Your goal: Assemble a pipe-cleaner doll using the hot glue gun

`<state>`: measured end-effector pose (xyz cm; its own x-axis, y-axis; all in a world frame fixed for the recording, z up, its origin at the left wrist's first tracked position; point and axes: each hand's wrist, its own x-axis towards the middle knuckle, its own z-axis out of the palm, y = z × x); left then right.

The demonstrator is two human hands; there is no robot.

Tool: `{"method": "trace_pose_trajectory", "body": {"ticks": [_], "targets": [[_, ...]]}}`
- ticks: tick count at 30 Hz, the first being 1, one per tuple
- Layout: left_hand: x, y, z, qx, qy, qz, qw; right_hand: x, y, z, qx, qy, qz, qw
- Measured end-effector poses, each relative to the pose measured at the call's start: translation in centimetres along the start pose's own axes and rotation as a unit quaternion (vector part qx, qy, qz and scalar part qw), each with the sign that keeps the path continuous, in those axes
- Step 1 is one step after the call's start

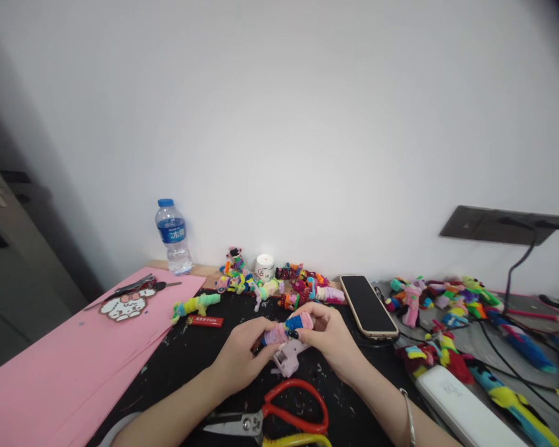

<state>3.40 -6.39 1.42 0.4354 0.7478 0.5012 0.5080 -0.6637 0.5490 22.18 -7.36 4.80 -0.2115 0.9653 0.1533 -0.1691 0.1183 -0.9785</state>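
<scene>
My left hand (240,357) and my right hand (328,335) meet over a black mat (186,366), and both pinch a small fuzzy figure (286,329) wound in pink and blue chenille. My left fingers close on its pink end, my right fingers on its blue end. Just below the figure lies a pink glue gun (287,358). Red-handled scissors (279,416) rest on the mat in front of my wrists.
A phone (368,305) lies face up to the right. Piles of colourful chenille figures (279,287) line the wall, with more (440,298) on the right among cables. A water bottle (173,238), a red lighter (205,321), pink foam sheets (69,366) and a white power bank (466,410) surround the mat.
</scene>
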Motion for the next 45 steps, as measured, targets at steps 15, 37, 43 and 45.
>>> {"method": "trace_pose_trajectory", "body": {"ticks": [15, 37, 43, 45], "targets": [[0.4, -0.1, -0.3, -0.074, 0.027, -0.036, 0.996, -0.9, 2.0, 0.4, -0.067, 0.084, -0.064, 0.992], [0.2, -0.1, -0.2, -0.051, -0.012, 0.003, 0.999, -1.5, 2.6, 0.0, -0.236, 0.049, -0.102, 0.965], [0.2, -0.1, -0.1, -0.057, -0.013, 0.005, 0.998, -1.6, 2.6, 0.1, -0.237, 0.047, -0.108, 0.964], [0.1, -0.1, -0.1, -0.057, -0.014, 0.005, 0.998, -1.5, 2.6, 0.2, -0.235, 0.047, -0.106, 0.965]]}}
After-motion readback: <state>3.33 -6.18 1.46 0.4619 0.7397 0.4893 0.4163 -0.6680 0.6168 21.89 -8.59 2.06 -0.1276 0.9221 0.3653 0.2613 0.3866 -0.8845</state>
